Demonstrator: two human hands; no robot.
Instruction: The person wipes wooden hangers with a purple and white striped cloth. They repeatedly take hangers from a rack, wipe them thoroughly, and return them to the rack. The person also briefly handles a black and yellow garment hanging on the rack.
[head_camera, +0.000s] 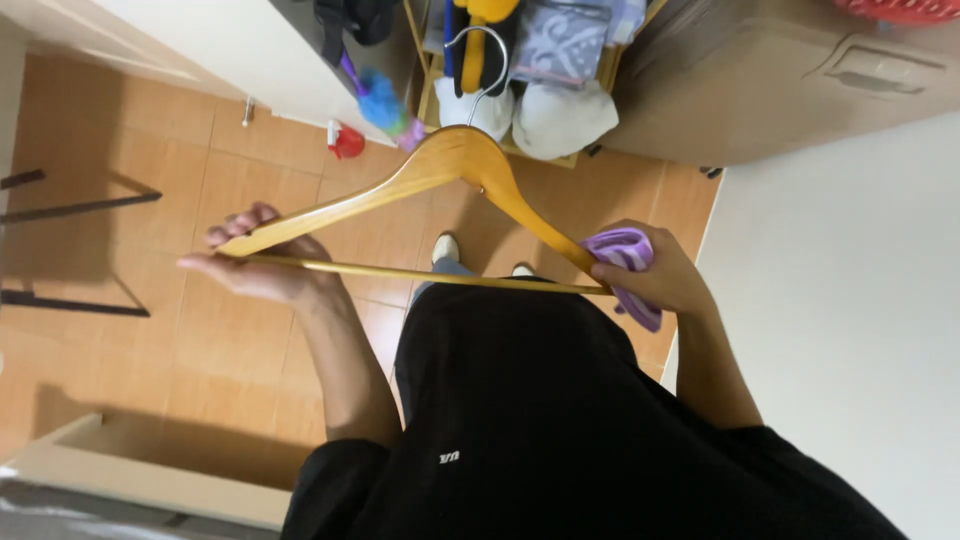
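head view:
left hand (262, 268): cupped under one end of wooden hanger (440, 170), fingers curled loosely over its tip.
right hand (655, 275): clenched on purple cloth (628, 262), pressing it against other hanger end.
hanger position: level, held in air over tiled floor (150, 330) (metal hook (480, 50) pointing away).
risk: loose left support, likely tip and drop if cloth pressure shoves sideways.
risk: cloth snagging on bottom bar.

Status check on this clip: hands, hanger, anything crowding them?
Left hand grips one end of the wooden hanger. Right hand presses a purple cloth against the other end. Hanger level over the tiled floor; nothing crowding it.
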